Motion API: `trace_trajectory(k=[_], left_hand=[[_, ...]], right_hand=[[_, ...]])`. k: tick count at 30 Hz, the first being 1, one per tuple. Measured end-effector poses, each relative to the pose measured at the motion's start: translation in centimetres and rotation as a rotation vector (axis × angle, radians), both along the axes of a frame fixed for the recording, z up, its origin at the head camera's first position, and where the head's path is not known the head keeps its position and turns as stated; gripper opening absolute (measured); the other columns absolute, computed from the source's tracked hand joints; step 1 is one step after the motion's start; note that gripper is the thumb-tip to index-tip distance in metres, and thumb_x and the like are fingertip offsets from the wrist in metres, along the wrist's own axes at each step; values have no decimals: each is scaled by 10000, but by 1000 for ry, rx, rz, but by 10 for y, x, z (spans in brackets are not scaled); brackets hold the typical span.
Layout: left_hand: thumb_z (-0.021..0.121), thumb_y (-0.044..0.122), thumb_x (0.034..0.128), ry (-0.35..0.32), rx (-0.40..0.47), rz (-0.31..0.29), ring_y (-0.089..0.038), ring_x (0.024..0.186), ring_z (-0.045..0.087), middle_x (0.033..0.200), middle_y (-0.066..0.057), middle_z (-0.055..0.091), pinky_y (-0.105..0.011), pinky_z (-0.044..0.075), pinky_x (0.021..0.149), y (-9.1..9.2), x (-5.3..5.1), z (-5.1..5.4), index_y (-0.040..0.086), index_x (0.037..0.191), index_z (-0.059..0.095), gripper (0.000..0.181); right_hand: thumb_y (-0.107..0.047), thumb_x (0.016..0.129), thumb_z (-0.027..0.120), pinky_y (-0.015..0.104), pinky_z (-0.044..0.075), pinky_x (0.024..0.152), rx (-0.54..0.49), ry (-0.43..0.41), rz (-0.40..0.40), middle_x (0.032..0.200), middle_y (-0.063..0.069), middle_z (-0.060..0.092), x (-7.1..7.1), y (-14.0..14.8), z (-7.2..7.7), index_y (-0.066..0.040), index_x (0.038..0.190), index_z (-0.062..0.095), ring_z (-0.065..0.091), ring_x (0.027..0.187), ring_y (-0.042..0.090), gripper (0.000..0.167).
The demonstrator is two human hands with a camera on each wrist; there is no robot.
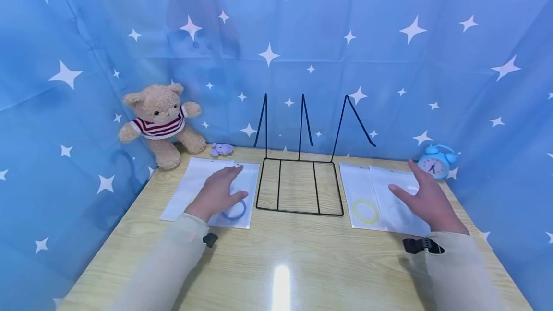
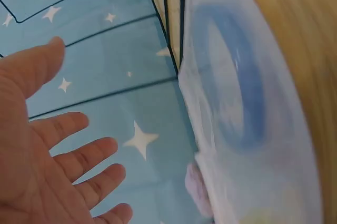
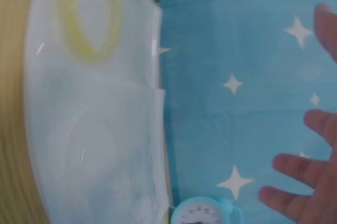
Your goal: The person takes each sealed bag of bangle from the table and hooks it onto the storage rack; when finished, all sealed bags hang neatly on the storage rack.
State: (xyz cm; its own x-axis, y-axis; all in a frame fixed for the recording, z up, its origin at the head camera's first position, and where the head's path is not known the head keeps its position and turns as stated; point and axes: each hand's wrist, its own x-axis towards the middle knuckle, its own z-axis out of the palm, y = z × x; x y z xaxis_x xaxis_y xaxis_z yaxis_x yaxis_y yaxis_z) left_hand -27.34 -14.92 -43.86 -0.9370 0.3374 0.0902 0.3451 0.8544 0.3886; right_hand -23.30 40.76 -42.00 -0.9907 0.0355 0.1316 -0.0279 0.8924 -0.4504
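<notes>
My left hand [image 1: 218, 195] hovers with spread fingers over two overlapping whitish translucent pouches [image 1: 248, 176] on the left of the table. A blue ring [image 2: 253, 92] shows through the nearer one. On the right, my right hand [image 1: 427, 203] is held above two similar pouches [image 1: 354, 181], its fingers apart and nothing in them. One of these contains a yellow ring [image 3: 71, 29]; the other shows a faint pale round outline. Between the pairs stands a black wire rack [image 1: 298, 211] with a flat base and three tall bent prongs, touched by neither hand.
A teddy bear [image 1: 160, 126] in a striped shirt sits at the back left, with a small purple toy [image 1: 222, 149] beside it. At the back right stands a blue alarm clock [image 1: 433, 166]. A star-patterned blue curtain [image 1: 276, 28] encloses the wooden table [image 1: 242, 263].
</notes>
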Motion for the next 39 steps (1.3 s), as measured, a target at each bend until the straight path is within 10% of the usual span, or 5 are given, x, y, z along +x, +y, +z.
trace_trajectory(k=[7, 19, 39], left_hand=[[712, 397, 1002, -70, 73, -37, -402, 1537, 375, 1623, -166, 475, -617, 295, 1247, 24, -5, -11, 100, 1602, 456, 717], [723, 398, 1002, -134, 184, 7, -400, 1539, 372, 1639, -160, 452, -636, 270, 1255, 45, -11, -17, 121, 1601, 464, 709], [791, 388, 947, -227, 54, -36, -402, 1488, 449, 1615, -169, 481, -607, 341, 1225, 56, -17, -28, 110, 1599, 466, 780]], right_hand=[[-700, 967, 599, 819, 365, 1037, -202, -84, -111, 1673, 372, 204, 5, 4, -1, -183, 1712, 10, 246, 1474, 651, 1082], [-718, 947, 613, 782, 416, 1035, -269, -123, -167, 1618, 404, 288, 12, 16, -8, -147, 1710, 83, 329, 1431, 650, 1090], [-764, 959, 539, 781, 399, 1036, -116, -271, -137, 1552, 479, 280, 19, 41, -13, 46, 1654, 153, 324, 1381, 673, 1134]])
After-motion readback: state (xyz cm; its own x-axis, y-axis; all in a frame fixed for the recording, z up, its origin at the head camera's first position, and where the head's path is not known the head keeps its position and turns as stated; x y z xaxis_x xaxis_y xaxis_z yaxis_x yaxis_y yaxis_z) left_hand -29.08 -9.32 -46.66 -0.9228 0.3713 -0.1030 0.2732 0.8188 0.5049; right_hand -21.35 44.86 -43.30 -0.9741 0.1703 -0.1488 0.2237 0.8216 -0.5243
